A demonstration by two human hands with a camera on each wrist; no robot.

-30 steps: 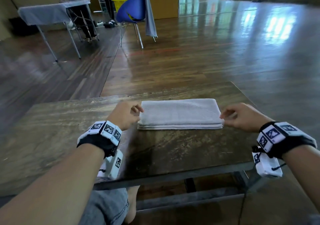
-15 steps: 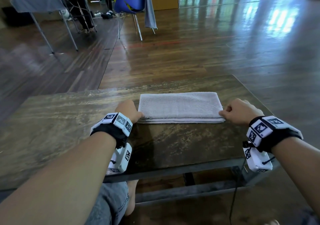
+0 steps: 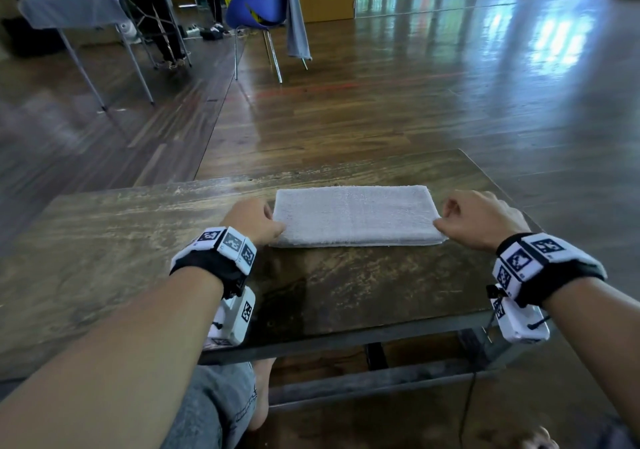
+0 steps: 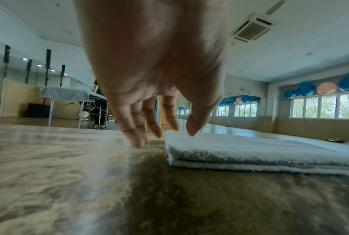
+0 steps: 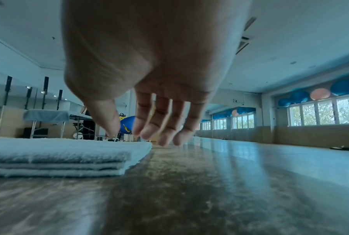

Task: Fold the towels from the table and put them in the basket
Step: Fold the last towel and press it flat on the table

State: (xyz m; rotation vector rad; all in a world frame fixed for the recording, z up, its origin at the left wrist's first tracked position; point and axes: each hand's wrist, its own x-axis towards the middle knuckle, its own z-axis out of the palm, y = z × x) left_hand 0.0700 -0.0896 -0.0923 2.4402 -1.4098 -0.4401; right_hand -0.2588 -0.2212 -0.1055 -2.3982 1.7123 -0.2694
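A white towel (image 3: 353,214) lies folded into a flat rectangle on the dark wooden table (image 3: 138,240), near its far right part. My left hand (image 3: 254,221) is at the towel's left end. In the left wrist view its thumb tip touches the top of the towel (image 4: 260,152) while the left hand's (image 4: 169,132) fingers point down beside the edge. My right hand (image 3: 474,220) is at the right end. In the right wrist view the right hand (image 5: 137,135) has its thumb on the towel (image 5: 58,152) and its fingers hanging past the edge. No basket is in view.
The table's right edge runs just past my right hand. Beyond the table is open wooden floor. A blue chair (image 3: 256,1) with a grey cloth (image 3: 296,22) stands at the back, with a covered folding table (image 3: 86,1) and a standing person's legs (image 3: 162,33) to its left.
Both hands have settled lower against the towel's two ends, thumbs now on top. The towel has not moved on the table. My head has tilted a little.
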